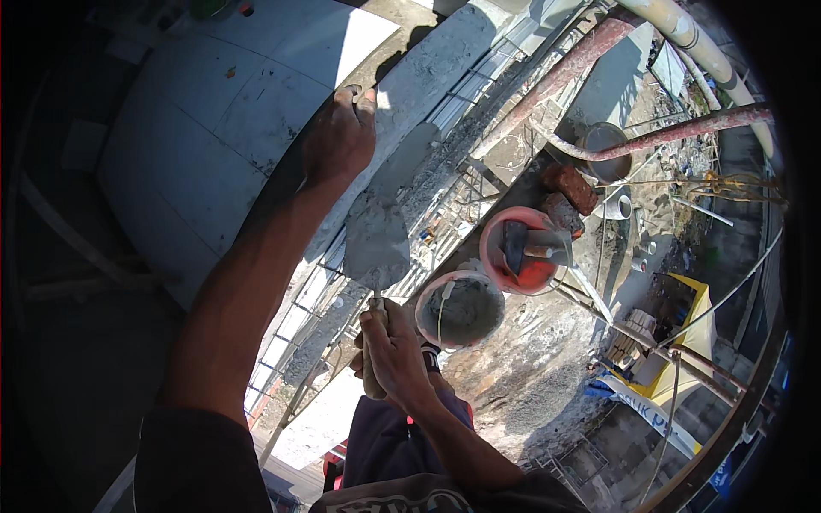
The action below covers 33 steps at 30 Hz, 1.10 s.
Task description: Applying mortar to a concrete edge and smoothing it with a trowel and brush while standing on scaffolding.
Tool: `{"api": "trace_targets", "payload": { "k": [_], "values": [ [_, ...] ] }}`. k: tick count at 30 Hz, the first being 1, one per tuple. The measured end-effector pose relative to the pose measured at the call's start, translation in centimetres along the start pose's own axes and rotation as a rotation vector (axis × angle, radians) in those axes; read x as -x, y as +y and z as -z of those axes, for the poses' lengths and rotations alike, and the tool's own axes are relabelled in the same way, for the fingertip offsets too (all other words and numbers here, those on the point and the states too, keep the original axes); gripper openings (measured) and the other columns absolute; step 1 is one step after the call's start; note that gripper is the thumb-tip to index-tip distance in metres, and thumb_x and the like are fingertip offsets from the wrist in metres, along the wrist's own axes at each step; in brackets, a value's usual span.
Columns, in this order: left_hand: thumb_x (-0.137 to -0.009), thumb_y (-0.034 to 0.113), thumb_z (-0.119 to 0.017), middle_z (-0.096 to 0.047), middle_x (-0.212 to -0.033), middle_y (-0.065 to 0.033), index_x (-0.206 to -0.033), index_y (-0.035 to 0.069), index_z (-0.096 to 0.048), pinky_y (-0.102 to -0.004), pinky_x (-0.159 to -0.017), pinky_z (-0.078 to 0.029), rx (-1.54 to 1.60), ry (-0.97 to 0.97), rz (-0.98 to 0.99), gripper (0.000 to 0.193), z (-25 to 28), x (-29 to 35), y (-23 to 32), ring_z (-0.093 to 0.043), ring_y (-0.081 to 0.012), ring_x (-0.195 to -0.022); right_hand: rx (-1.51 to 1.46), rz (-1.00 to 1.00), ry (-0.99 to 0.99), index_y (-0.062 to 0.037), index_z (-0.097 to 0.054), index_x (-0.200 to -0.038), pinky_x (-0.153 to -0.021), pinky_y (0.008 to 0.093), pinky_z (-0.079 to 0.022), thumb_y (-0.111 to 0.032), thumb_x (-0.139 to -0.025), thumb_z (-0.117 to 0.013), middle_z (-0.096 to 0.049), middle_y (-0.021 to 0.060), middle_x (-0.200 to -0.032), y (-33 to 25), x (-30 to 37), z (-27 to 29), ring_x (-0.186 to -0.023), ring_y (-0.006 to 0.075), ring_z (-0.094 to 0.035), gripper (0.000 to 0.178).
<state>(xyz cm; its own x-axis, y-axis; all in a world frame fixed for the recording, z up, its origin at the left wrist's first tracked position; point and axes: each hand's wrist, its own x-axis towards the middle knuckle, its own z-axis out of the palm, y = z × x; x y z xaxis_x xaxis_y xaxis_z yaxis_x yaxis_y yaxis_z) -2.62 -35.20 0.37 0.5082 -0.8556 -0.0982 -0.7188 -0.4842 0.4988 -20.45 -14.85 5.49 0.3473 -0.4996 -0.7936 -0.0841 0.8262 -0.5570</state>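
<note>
Head view: right hand [395, 355] clamped round the handle [372, 380] of a broad grey mortar-smeared trowel [376, 250]; left hand [342, 144], grip unclear.

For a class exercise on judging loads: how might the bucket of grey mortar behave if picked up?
The bucket probably feels heavy for its size, given the grey mortar inside, though its depth is unclear. Tilted, it might spill, as the top is open. The thin handle across it may flex.

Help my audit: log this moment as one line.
left hand: by ledge | right hand: gripping trowel | bucket: holds grey mix, beside red bucket
</note>
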Motion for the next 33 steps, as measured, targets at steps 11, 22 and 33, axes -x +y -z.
{"api": "trace_targets", "payload": {
  "k": [11, 22, 33],
  "values": [
    [-0.102, 0.05, -0.035, -0.063, -0.125, -0.0174, -0.129, 0.012, -0.052, -0.048, -0.094, -0.047, -0.008, 0.027, -0.018, 0.05, -0.7, -0.1, -0.2, -0.06, -0.0407, -0.114, 0.036, -0.05, -0.081, 0.0059, -0.041, -0.139, -0.052, 0.0271, -0.049, -0.033, -0.098, -0.057, -0.061, 0.007, -0.081, 3.4, 6.9, 3.4, -0.058, 0.0121, -0.061, 0.058],
    [-0.102, 0.049, -0.037, -0.063, -0.125, -0.0173, -0.13, 0.012, -0.054, -0.046, -0.095, -0.047, 0.034, 0.057, -0.047, 0.049, -0.2, 0.2, -0.2, -0.059, -0.0395, -0.115, 0.891, 0.989, 0.385, 0.005, -0.057, -0.123, -0.073, 0.0417, -0.055, -0.014, -0.081, -0.069, -0.066, 0.021, -0.101, -6.6, -4.4, 18.2, -0.087, 0.0351, -0.069, 0.048],
    [-0.103, 0.049, -0.039, -0.065, -0.122, -0.0176, -0.128, 0.013, -0.055, -0.0457, -0.094, -0.048, -0.039, 0.026, 0.038, 0.047, 0.4, 0.4, 0.7, -0.061, -0.0392, -0.113, 1.84, 1.411, 0.115, -0.0208, -0.062, -0.123, -0.083, 0.0373, -0.054, -0.009, -0.077, -0.071, -0.061, 0.0056, -0.106, -25.0, -15.4, 27.5, -0.098, 0.0282, -0.06, 0.048]
  ]
}}
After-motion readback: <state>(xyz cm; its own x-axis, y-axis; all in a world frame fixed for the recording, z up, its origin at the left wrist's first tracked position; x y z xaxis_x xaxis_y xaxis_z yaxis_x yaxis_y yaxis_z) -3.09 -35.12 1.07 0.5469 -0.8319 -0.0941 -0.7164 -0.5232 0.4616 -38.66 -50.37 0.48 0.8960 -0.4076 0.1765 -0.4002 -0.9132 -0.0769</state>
